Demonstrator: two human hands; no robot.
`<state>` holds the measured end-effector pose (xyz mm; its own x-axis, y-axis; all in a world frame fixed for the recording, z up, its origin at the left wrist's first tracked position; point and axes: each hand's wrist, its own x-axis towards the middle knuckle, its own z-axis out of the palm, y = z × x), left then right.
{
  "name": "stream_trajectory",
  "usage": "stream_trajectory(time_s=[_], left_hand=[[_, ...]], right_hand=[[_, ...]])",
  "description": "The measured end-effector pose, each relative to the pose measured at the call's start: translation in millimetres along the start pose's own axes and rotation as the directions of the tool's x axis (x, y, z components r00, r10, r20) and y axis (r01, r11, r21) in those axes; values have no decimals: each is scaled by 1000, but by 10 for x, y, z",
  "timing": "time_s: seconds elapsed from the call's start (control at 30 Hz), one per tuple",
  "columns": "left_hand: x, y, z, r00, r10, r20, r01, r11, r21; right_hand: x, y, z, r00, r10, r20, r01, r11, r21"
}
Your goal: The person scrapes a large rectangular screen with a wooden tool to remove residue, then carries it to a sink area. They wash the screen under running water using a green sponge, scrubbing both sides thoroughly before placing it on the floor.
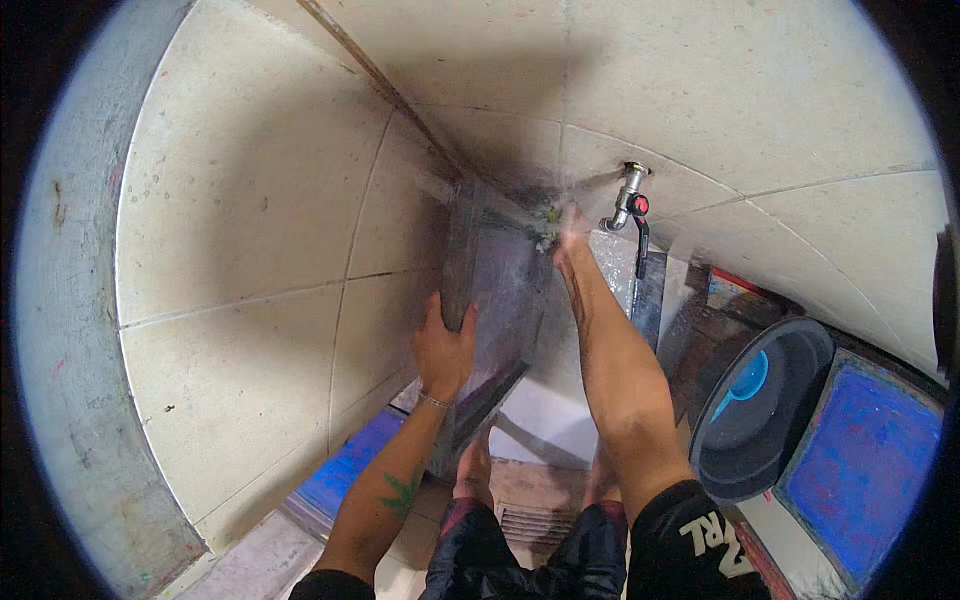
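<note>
A dark-framed screen (pixel 480 420) with a greyish translucent mesh (pixel 506 277) stands tilted in the wall corner. My left hand (pixel 444 352) grips its left frame bar, thumb and fingers on either side. Near the mesh's upper right, my right hand (pixel 572 232) is closed on a small green-and-yellow thing (pixel 551 219); spray and blur hide what it is. Water sprays around that hand and over the mesh. Just right of it, a metal wall tap (pixel 626 196) with a black lever sticks out. A wet pale panel (pixel 611 262) lies behind my right forearm.
At the right, a black basin (pixel 810 360) holds a blue dipper (pixel 748 377). A blue-meshed framed screen (pixel 862 435) leans beside it. Another blue panel (pixel 349 457) is at lower left. Tiled walls (pixel 247 187) meet at the corner. A floor drain grate (pixel 544 525) lies between my legs.
</note>
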<state>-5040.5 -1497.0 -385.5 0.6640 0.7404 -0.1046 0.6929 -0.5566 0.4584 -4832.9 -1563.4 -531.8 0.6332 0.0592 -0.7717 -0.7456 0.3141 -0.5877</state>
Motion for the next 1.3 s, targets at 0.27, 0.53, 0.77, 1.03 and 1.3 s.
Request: stream_trajectory(time_s=[0.27,0.53,0.77,1.03,1.3], left_hand=[[-38,39,-39,996,-73,54,72,997,32],[17,-3,-34,999,-39,26,39,999,-32],[41,-157,216,994,93,-53,-95,994,-44],[-4,-20,-122,999,12,-44,-15,997,-75],[76,-294,-101,988,116,-99,-110,992,68]], right_hand=[[-475,-222,-135,795,192,576,-373,903,214],[92,146,-298,995,45,91,-48,998,36],[-89,51,-346,954,5,301,-105,943,316],[-121,352,98,824,-155,545,-196,824,532],[-261,301,183,855,12,518,-386,681,623]])
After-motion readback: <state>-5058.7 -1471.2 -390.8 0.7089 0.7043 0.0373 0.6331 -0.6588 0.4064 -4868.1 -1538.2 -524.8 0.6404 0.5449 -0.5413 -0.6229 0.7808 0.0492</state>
